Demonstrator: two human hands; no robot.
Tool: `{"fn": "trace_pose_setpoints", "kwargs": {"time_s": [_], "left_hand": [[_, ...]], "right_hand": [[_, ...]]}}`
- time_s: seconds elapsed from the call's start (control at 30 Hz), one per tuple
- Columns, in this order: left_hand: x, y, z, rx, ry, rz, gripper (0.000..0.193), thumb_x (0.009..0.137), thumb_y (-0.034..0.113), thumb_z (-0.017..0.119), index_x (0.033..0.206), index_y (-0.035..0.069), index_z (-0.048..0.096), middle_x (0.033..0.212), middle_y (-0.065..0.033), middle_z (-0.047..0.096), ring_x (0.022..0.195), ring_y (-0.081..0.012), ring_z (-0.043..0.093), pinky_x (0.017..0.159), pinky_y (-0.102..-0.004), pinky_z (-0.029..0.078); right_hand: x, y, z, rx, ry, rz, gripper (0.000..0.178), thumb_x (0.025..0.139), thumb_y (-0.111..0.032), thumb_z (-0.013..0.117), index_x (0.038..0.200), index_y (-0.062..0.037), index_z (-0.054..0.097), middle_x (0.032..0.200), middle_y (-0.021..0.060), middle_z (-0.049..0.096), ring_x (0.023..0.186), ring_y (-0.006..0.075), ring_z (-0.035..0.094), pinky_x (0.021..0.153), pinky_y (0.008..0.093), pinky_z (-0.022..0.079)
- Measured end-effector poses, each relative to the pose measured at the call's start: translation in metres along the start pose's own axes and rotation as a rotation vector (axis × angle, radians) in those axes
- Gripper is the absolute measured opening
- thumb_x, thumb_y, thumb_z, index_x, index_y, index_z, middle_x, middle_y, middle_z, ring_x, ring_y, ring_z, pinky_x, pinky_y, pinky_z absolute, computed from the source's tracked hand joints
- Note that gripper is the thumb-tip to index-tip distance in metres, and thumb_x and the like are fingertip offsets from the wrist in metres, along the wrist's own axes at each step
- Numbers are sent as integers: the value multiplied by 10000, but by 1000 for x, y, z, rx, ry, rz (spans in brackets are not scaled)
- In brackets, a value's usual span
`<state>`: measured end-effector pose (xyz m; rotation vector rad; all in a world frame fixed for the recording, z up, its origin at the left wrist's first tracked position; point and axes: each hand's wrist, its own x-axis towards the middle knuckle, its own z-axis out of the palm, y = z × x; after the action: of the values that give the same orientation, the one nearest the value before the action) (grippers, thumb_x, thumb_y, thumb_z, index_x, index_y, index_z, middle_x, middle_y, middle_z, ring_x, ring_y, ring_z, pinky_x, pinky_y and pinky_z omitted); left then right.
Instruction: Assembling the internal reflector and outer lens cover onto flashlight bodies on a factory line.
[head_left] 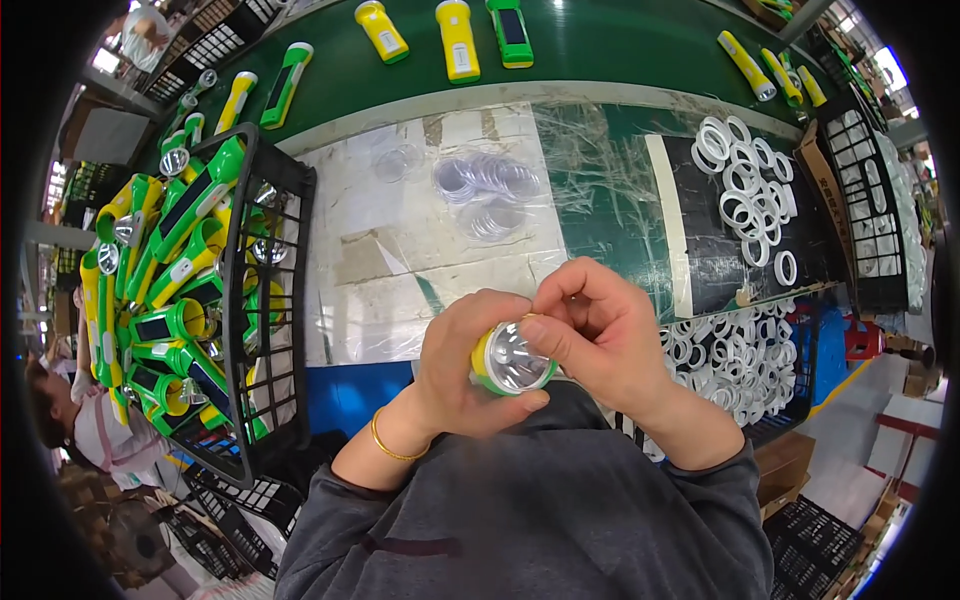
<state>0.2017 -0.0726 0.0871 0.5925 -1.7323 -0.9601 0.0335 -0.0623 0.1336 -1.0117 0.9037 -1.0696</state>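
Note:
Close to my body, above the table's near edge, my left hand (450, 352) is wrapped round the head of a yellow and green flashlight (515, 368). Its shiny reflector faces up; the flashlight's body is hidden below my hand. My right hand (608, 338) is closed at the far right of the rim, its thumb lying over the reflector's edge and its fingers curled. Whether a thin clear disc is also under that thumb cannot be seen. Beyond my hands, clear round lenses (488, 178) lie in overlapping rows. White rings (742, 178) are scattered on a black board to the right.
A black crate (308, 215) full of yellow and green flashlights stands at left. More white rings fill a bin (808, 375) below the board. Flashlights lie along the green conveyor belt (620, 40) at the far side. Another black crate (880, 225) is at far right.

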Motion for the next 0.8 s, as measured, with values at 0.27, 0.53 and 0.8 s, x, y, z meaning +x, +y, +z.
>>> {"fn": "trace_pose_setpoints", "kwargs": {"time_s": [0.27,0.53,0.8], "left_hand": [[4,-1,-5,-11,-61,5,667,690,287,752,1208,-34,482,1033,-181,598,826,-304,610,705,-364,482],[3,-2,-9,-155,-131,-23,577,698,226,648,1191,-33,498,1015,-188,598,825,-311,607,725,-368,477],[-3,-7,-2,-232,-89,-12,607,697,330,724,1169,12,513,994,-178,608,870,-317,597,752,-387,469]], "right_hand": [[2,6,0,-1,10,-25,152,848,-41,662,911,-33,524,724,-42,553,632,-18,487,538,154,363],[0,4,-4,-51,-43,4,161,847,-19,653,918,-34,510,742,-30,543,659,3,500,564,166,384],[-5,2,-4,22,-11,69,194,822,4,672,925,-34,511,763,-19,539,672,17,503,569,178,395]]}}
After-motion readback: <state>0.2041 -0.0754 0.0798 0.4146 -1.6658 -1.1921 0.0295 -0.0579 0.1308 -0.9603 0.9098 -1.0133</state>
